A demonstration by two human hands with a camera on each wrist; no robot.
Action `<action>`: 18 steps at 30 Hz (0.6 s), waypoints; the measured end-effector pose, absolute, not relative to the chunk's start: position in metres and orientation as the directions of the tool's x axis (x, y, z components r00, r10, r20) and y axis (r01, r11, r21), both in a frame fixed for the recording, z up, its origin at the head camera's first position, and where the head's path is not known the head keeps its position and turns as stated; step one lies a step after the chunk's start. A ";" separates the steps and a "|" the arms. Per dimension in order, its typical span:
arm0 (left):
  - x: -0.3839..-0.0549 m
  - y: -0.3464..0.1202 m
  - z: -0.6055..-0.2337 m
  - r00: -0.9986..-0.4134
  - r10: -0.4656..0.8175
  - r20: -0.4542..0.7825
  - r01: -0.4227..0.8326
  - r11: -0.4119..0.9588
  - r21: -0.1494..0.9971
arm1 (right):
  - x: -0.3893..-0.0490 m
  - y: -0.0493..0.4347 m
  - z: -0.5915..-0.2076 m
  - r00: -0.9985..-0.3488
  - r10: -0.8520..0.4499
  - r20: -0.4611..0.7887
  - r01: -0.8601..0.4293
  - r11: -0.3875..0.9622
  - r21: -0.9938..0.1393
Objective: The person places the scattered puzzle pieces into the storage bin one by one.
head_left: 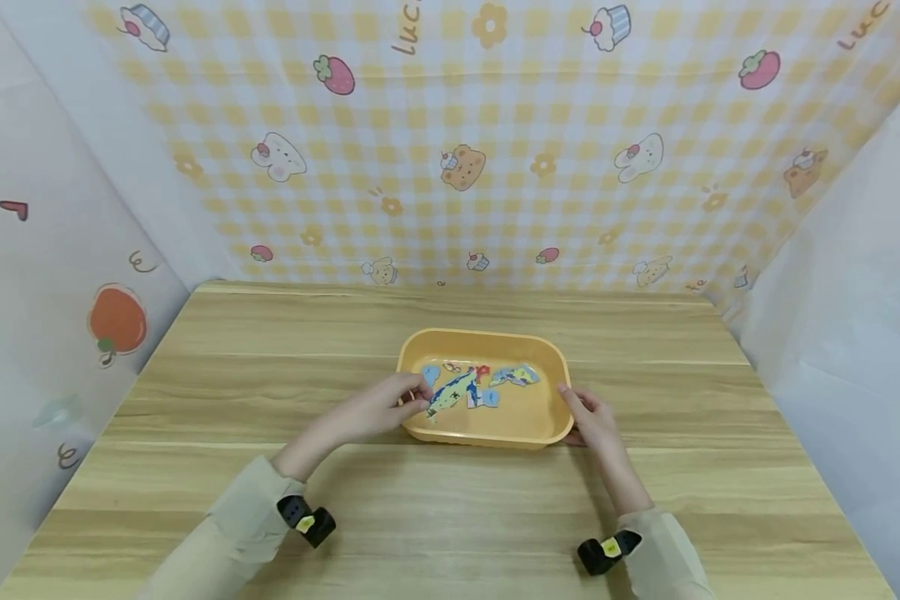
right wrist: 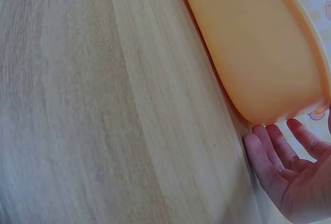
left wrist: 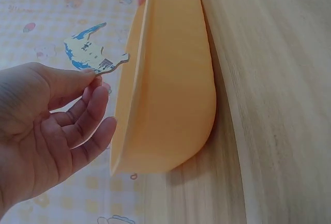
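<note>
My left hand (head_left: pixel 378 407) is at the left end of a yellow plastic tray (head_left: pixel 521 421). Between thumb and fingers it pinches a flat puzzle piece (left wrist: pixel 85 53), pale yellow with blue edges, raised above the rim. On the tray's right end, my right hand (head_left: pixel 591 421) has its thumb over the rim, and its fingers (right wrist: pixel 282 144) touch the outer wall from below. Several other puzzle pieces lie inside, among them a blue and yellow one (head_left: pixel 517 375) and a light blue one (head_left: pixel 487 399). Part of the tray's left rim is hidden by my left hand.
The tray stands on a wood-grain table (head_left: pixel 450 517). Behind the table hangs a yellow checked cloth (head_left: pixel 495 208) with cartoon prints. White sheets (head_left: pixel 847 250) close off both sides. Each wrist carries a small black camera (head_left: pixel 307 521).
</note>
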State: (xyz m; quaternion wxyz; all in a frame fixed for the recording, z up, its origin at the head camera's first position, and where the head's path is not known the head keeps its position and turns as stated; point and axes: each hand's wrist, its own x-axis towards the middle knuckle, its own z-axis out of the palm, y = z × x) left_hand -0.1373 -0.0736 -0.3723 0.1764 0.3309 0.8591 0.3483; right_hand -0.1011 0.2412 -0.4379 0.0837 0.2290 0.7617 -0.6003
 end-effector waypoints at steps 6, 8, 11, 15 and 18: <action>-0.145 -0.060 -0.375 -0.706 0.704 -0.077 0.457 0.536 0.710 | -0.101 0.241 -0.437 -0.887 0.245 -0.392 0.441 0.193 -0.876; -0.148 -0.054 -0.376 -0.703 0.708 -0.070 0.466 0.533 0.706 | -0.101 0.241 -0.437 -0.887 0.245 -0.392 0.441 0.194 -0.876; -0.152 -0.042 -0.377 -0.685 0.726 -0.052 0.501 0.522 0.690 | -0.102 0.241 -0.436 -0.888 0.242 -0.391 0.438 0.188 -0.879; -0.159 -0.023 -0.381 -0.648 0.760 -0.046 0.549 0.509 0.663 | -0.101 0.241 -0.437 -0.889 0.239 -0.391 0.437 0.184 -0.880; -0.161 -0.009 -0.387 -0.635 0.769 -0.072 0.550 0.515 0.658 | -0.101 0.241 -0.438 -0.886 0.243 -0.394 0.440 0.178 -0.880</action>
